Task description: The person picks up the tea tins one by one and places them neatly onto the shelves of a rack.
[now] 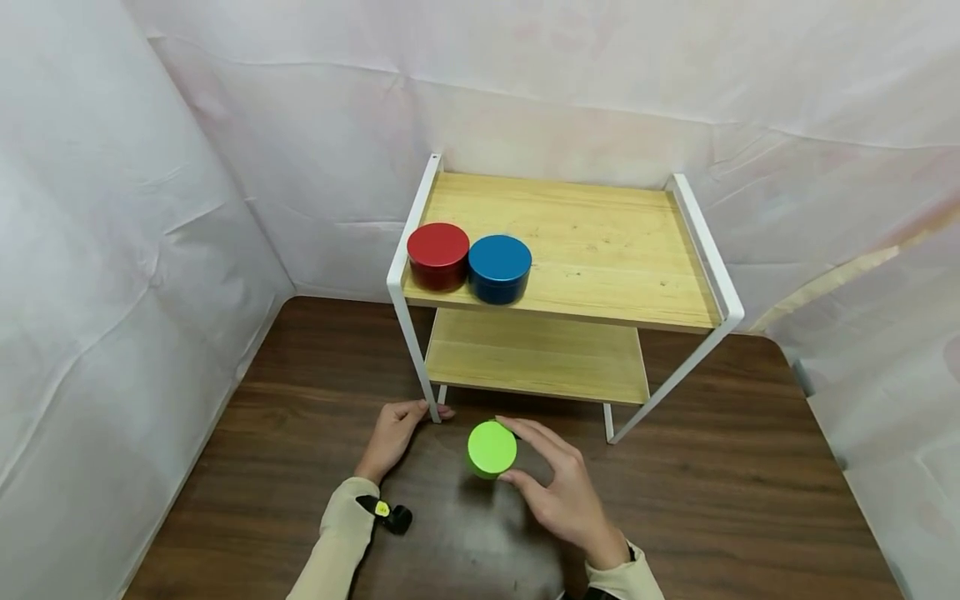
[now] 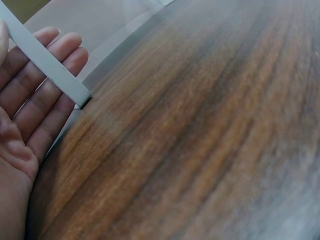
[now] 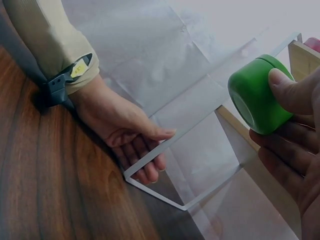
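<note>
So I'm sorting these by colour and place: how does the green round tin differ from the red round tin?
The green round tin is bright lime and sits low over the dark wooden table, while the red round tin is deep red and stands on the top wooden shelf of the rack. The green one is held by the right hand; the red one is untouched, beside a blue round tin. Both are short lidded cylinders.

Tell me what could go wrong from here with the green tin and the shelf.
The right hand pinches the green tin only by its sides with fingertips, so it could slip onto the table. The red tin and blue tin sit at the top shelf's front edge; a bump might knock them off, though the left hand steadies the leg.
</note>
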Available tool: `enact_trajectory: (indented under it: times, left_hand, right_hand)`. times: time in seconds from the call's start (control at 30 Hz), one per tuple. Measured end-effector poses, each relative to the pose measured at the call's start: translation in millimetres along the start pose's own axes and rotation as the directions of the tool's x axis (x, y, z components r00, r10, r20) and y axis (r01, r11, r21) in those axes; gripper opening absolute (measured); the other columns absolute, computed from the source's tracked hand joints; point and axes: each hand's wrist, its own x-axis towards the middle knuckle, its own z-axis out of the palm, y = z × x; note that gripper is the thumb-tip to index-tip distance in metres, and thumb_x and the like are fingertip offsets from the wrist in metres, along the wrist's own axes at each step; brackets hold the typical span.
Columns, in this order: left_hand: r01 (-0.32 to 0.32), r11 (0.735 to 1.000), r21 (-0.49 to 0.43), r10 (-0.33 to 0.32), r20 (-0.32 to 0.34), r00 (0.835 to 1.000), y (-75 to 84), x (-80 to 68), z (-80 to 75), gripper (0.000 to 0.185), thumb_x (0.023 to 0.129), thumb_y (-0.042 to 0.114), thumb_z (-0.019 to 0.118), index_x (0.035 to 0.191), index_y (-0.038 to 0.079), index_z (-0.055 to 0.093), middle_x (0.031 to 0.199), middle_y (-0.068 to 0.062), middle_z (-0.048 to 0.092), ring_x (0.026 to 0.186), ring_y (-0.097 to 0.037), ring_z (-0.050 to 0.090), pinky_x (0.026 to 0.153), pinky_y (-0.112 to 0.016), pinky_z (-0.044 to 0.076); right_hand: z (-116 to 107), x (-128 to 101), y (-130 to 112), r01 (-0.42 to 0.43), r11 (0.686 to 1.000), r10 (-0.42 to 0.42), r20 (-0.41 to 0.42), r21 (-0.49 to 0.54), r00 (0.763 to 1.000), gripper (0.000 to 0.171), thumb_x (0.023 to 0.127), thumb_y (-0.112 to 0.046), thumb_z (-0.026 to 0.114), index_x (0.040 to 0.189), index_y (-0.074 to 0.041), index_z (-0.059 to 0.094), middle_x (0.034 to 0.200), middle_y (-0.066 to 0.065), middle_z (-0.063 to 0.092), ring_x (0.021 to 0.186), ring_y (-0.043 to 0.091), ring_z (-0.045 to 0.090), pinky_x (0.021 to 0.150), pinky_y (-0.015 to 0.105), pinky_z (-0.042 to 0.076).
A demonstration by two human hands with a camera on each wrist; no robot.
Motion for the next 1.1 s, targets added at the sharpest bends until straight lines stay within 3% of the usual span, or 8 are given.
enact_trajectory:
  times: [0.1,0.33,0.77,1.1]
  left_hand:
    - [-0.002,1.000,-0.009,0.002,0.001,1.000,-2.0,-6.1,1.3,0.043,0.114,0.033,0.050,0.115,0.005,0.082,0.114,-0.013,0.081,0.118,-0.014,0.074,0.104,-0.021,0.053]
    - [-0.032,0.999,-0.017,0.032,0.013,0.999,-1.5,-3.2,-0.4,0.043,0.114,0.031,0.048,0.115,0.005,0.082,0.116,-0.012,0.081,0.120,-0.015,0.073,0.105,-0.021,0.053]
    - [-0.021,1.000,-0.024,0.021,0.004,1.000,-0.5,2.9,0.7,0.041,0.113,0.031,0.051,0.117,0.003,0.081,0.114,-0.016,0.081,0.119,-0.015,0.074,0.105,-0.021,0.053]
    - [-0.012,1.000,-0.029,0.012,0.000,1.000,-1.6,-3.2,0.1,0.041,0.113,0.031,0.051,0.116,0.004,0.081,0.113,-0.016,0.081,0.118,-0.014,0.074,0.104,-0.021,0.053]
  right_hand:
    - [0.1,-1.4,-4.7,-0.016,1.000,0.016,0.005,0.009,1.000,0.068,0.083,-0.001,0.086,0.146,-0.008,0.062,0.137,0.011,0.070,0.129,0.018,0.066,0.112,0.022,0.049]
    - [-1.8,6.7,-6.8,-0.004,1.000,0.004,0.013,0.020,1.000,0.066,0.083,0.000,0.086,0.145,-0.003,0.062,0.137,0.013,0.070,0.130,0.018,0.066,0.113,0.024,0.049]
    - [-16.5,24.3,-14.2,0.038,0.999,-0.038,-0.004,-0.019,0.999,0.067,0.082,0.004,0.085,0.144,-0.002,0.062,0.136,0.016,0.070,0.129,0.020,0.067,0.111,0.022,0.049]
    - [-22.2,29.6,-18.4,0.074,0.997,-0.074,-0.009,-0.024,0.997,0.067,0.082,0.003,0.086,0.144,-0.001,0.063,0.136,0.018,0.070,0.130,0.019,0.066,0.112,0.023,0.049]
